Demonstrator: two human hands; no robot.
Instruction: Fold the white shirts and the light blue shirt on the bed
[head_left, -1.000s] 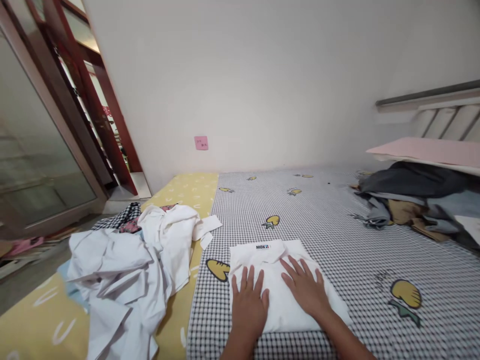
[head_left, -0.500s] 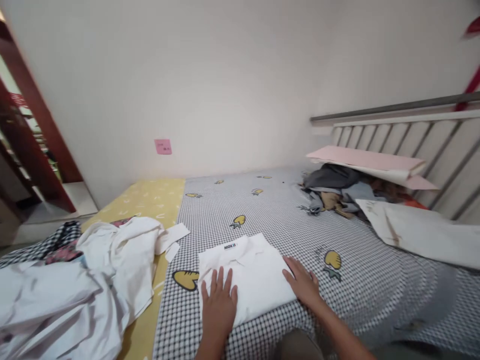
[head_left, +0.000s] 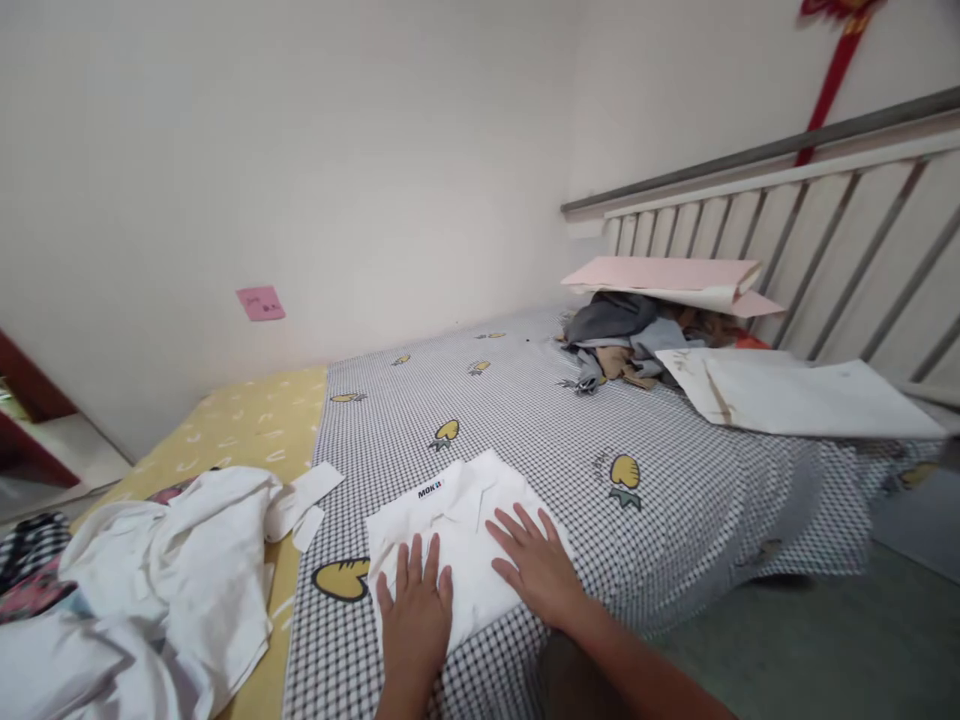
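Observation:
A folded white shirt (head_left: 469, 545) with dark lettering near its upper left edge lies on the checked bedsheet (head_left: 540, 420). My left hand (head_left: 415, 605) rests flat on the shirt's lower left part, fingers spread. On the right part of the shirt lies my right hand (head_left: 536, 565), also flat with its fingers apart. Small creases run across the cloth above my hands. Neither hand grips anything.
At the left, a loose heap of white clothes (head_left: 199, 570) lies over a yellow sheet (head_left: 247, 420). Dark and grey clothes (head_left: 615, 330) sit under a pink board (head_left: 667, 272) by the slatted bed rail (head_left: 750, 215). A white flat bag (head_left: 795, 395) lies nearer.
My right hand has moved from the shirt's right edge inward onto its top. My left hand stays on the shirt. The view has turned to the right.

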